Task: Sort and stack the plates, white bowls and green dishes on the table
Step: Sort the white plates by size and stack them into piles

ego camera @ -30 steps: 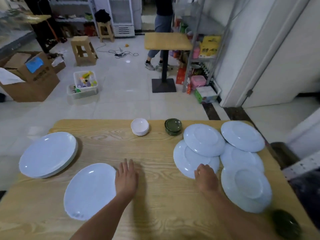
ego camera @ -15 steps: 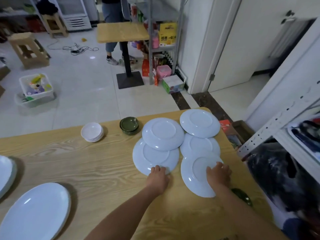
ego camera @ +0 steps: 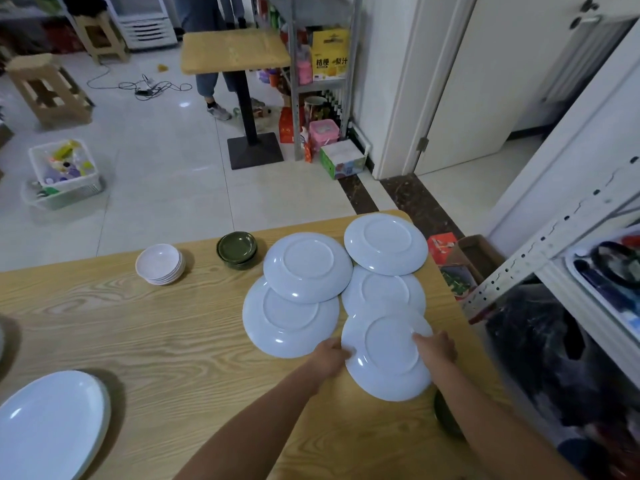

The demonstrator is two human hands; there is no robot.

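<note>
Several white round plates lie upside down and overlapping at the right end of the wooden table [ego camera: 173, 341]. The nearest plate [ego camera: 386, 358] is gripped at its left rim by my left hand [ego camera: 330, 356] and at its right rim by my right hand [ego camera: 436, 351]. Beyond it lie a plate [ego camera: 382, 292], a far-corner plate [ego camera: 386, 244], a raised plate [ego camera: 306, 266] and one under it [ego camera: 287, 320]. A stack of white bowls [ego camera: 160, 264] and a stack of green dishes [ego camera: 237, 249] stand at the far edge. A lone green dish [ego camera: 446, 415] sits partly hidden under my right forearm.
A large oval white plate [ego camera: 52, 424] lies at the near left corner. A metal shelf rack [ego camera: 554, 244] with bags stands close to the table's right side. A person stands behind a small wooden table [ego camera: 235, 50] across the floor. A basket of items [ego camera: 64, 171] is on the floor.
My left hand has moved right from the left-hand plate's edge to the nearest plate's left rim. My right hand stays on that plate's right rim. The view has swung further right.
</note>
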